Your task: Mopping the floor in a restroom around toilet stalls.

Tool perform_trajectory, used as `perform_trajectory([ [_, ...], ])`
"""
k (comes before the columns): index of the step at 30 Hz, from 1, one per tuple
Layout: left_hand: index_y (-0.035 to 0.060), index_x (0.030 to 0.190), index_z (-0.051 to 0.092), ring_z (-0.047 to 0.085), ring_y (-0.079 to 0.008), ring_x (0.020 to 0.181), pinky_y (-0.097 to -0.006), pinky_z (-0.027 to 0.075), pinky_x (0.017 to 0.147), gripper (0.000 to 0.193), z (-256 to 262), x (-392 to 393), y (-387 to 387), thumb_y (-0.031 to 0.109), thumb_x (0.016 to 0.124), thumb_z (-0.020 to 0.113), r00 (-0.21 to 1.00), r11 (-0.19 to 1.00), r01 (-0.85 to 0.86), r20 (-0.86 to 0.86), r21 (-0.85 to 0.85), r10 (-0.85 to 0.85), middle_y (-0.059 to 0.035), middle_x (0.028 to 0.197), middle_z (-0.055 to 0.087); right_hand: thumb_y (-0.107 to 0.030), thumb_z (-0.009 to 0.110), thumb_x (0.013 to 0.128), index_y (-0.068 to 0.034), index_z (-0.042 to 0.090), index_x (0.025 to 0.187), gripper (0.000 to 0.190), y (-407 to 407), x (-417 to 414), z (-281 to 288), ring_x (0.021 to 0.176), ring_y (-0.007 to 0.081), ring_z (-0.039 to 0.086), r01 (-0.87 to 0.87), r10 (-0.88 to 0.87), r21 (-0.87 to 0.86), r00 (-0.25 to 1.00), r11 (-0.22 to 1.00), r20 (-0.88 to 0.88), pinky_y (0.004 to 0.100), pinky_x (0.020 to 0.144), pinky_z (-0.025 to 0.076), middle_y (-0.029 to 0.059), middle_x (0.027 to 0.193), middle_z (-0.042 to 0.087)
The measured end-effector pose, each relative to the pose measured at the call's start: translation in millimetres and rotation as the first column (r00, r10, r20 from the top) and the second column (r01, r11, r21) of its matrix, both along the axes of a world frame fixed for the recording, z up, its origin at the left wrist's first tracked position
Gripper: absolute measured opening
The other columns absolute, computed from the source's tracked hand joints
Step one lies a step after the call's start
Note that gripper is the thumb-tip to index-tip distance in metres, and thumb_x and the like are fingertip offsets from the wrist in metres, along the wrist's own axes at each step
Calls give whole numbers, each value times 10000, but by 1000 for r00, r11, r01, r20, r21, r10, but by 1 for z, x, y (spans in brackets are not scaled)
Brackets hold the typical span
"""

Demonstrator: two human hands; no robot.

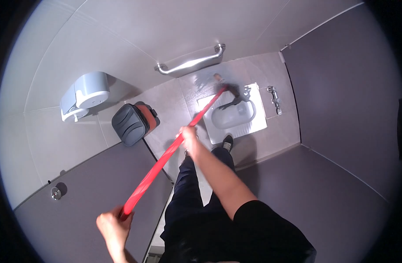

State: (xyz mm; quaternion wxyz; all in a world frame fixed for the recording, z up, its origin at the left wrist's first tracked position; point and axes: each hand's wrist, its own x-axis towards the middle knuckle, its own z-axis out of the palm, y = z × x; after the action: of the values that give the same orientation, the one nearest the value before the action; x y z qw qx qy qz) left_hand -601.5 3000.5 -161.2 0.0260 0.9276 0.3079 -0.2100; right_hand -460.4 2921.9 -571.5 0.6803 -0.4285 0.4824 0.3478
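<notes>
A long red mop handle (156, 169) runs diagonally from the lower left towards the floor. My left hand (115, 223) is closed round its near end, and my right hand (189, 136) grips it about midway. At the far end the dark mop head (234, 93), blurred, lies over the back left part of a white squat toilet (233, 114) and the tiles beside it. Its strands hang over the rim of the bowl. The floor near the mop head looks wet. My shoes stand at the near edge of the toilet.
A grab bar (191, 65) is fixed to the far wall. A lidded bin (130, 124) stands left, below a paper dispenser (91, 90). A metal flush valve (276, 100) sits right of the toilet. Grey partitions (339, 82) enclose the right side; a partition or door (89, 197) lies left.
</notes>
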Motion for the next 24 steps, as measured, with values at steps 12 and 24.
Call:
perform_trajectory([
  [12, 29, 688, 553, 414, -248, 453, -349, 305, 430, 267, 8, -159, 80, 251, 640, 694, 920, 930, 292, 200, 221, -336, -67, 512, 374, -36, 512, 700, -62, 413, 674, 106, 6, -57, 119, 429, 186, 409, 233, -169, 348, 964, 908, -203, 299, 486, 390, 51, 527, 395],
  [24, 36, 868, 619, 558, -207, 585, -299, 453, 578, 184, 134, -184, 79, 153, 732, 659, 803, 830, -537, -393, -152, 448, -88, 692, 615, -33, 490, 718, -98, 561, 785, 117, 38, -161, 146, 462, 78, 340, 388, 40, 890, 912, 239, -408, 228, 595, 354, -35, 548, 348],
])
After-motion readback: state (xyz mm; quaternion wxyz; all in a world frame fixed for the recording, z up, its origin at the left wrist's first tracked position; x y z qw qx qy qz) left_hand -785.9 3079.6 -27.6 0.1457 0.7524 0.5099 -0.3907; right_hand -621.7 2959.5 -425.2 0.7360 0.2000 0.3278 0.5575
